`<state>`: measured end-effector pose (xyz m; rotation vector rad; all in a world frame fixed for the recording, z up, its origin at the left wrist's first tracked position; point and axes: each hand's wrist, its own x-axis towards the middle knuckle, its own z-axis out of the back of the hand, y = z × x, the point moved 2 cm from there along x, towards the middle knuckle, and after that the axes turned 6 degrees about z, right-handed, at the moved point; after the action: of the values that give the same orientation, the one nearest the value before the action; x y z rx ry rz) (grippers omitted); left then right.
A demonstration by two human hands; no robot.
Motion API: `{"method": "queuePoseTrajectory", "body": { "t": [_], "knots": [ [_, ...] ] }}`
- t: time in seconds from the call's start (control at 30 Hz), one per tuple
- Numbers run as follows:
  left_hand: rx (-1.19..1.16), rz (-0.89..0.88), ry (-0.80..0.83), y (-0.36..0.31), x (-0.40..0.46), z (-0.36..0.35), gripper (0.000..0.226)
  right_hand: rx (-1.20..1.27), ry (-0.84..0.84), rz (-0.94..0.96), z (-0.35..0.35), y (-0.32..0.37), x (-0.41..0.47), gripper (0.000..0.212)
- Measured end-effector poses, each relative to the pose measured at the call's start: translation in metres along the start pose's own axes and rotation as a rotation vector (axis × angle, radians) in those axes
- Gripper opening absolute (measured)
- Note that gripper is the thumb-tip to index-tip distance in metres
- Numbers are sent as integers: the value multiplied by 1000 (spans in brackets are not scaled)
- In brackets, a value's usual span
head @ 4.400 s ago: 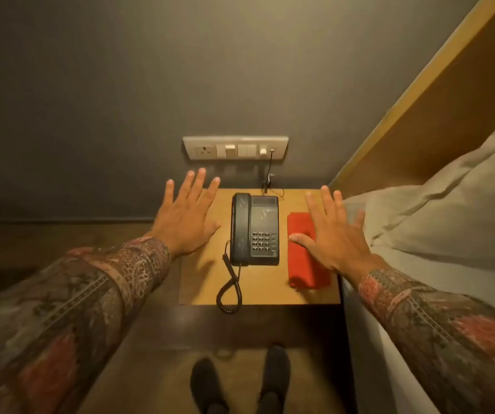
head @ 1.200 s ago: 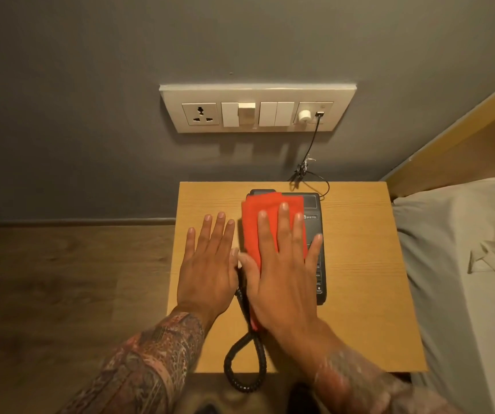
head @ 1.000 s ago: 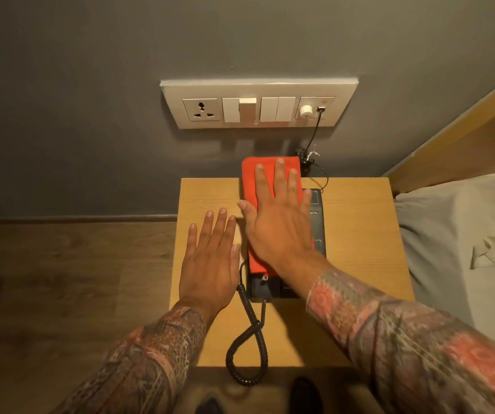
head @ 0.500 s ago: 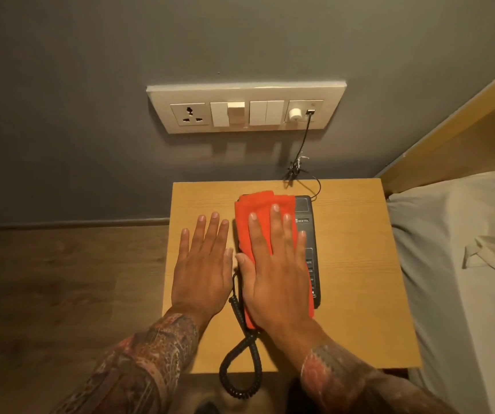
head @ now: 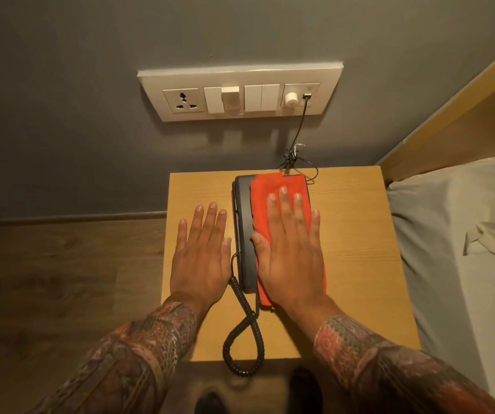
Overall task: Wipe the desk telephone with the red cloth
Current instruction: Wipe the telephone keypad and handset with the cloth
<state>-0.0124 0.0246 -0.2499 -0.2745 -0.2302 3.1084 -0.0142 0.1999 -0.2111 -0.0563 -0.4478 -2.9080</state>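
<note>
A black desk telephone (head: 243,234) lies on a small wooden bedside table (head: 356,264), its handset on the left side in plain sight. The folded red cloth (head: 265,192) covers the phone's right part, keypad included. My right hand (head: 292,258) lies flat on the cloth with fingers spread, pressing it onto the phone. My left hand (head: 201,255) rests palm down on the tabletop just left of the handset, holding nothing. The coiled handset cord (head: 244,333) loops over the table's near edge.
A white switch and socket panel (head: 240,95) is on the grey wall, with a thin black cable (head: 295,150) running down to the phone. A bed (head: 449,234) with a wooden headboard (head: 464,109) borders the table's right side. Wooden floor (head: 61,279) lies to the left.
My right hand and the cloth have slid from the handset side to the right part of the phone, uncovering the handset. The left hand has stayed flat on the table.
</note>
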Motion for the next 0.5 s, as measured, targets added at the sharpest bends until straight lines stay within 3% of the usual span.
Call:
{"method": "queuePoseTrajectory", "body": {
  "t": [0.33, 0.5],
  "knots": [
    [13, -1, -19, -1, 1, -1, 62, -39, 55, 16, -2, -6, -41, 67],
    [20, -1, -18, 1, 1, -1, 62, 70, -45, -35, 24, 4, -26, 56]
  ]
}}
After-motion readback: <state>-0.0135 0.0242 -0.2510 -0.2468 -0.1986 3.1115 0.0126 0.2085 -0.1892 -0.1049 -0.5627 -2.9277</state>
